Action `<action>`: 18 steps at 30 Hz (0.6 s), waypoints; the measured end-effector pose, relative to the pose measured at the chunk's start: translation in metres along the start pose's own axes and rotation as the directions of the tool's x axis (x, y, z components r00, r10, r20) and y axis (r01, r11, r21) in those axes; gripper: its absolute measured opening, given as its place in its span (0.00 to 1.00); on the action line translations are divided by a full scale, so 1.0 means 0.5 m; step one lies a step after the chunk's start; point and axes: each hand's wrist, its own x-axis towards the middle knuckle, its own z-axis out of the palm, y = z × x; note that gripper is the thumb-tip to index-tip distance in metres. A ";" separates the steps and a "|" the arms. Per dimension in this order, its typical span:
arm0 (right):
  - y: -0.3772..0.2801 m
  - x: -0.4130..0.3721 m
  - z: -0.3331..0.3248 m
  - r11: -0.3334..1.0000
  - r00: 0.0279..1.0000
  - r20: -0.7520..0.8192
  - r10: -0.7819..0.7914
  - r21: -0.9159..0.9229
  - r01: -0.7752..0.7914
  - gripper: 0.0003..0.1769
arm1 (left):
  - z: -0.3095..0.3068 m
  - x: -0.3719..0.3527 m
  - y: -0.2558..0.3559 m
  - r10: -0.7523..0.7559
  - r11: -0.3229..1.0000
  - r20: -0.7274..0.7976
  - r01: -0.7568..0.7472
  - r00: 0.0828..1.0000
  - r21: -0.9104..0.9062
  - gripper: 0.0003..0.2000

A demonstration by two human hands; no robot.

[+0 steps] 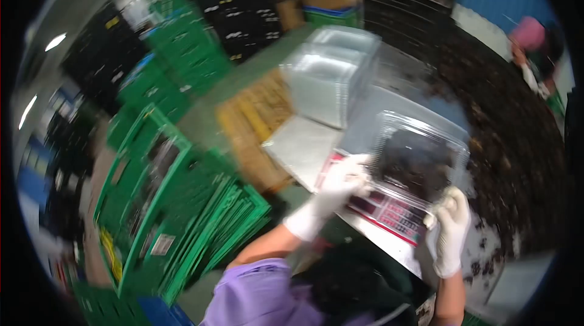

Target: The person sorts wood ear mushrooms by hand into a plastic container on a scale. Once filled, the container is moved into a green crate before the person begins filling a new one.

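Note:
A clear plastic tray (459,154) with a dark heap of contents is in front of me, over a scale with a red-and-black keypad panel (395,216). My left hand (348,181), in a white glove, is closed at the tray's near left side. At the near right corner my right hand (451,219), also gloved in white, has its fingers curled against the rim. The tray overlaps the scale's grey plate (389,107) in this view. Motion blur smears the contents.
Stacks of clear trays (322,85) stand beyond my left hand. A broad pile of dark, loose material (505,131) covers the table at right. Green crates (207,222) stand at left, with more crates (182,46) stacked behind. A person (535,52) is at the far right.

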 end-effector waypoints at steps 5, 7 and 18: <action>0.006 -0.014 0.081 0.982 0.967 0.223 -0.125 -0.113 0.153 0.26 | -0.036 -0.134 0.122 0.205 0.976 -0.362 -0.163 0.909 0.143 0.20; 0.002 -0.016 0.126 0.964 0.938 0.313 -0.148 -0.165 0.207 0.26 | -0.097 -0.224 0.209 0.415 0.908 -0.542 -0.292 0.731 0.301 0.24; 0.092 -0.007 0.176 0.941 0.729 0.623 0.282 -0.327 -0.085 0.10 | -0.616 -0.785 0.467 0.533 0.787 -0.845 0.343 0.041 0.513 0.06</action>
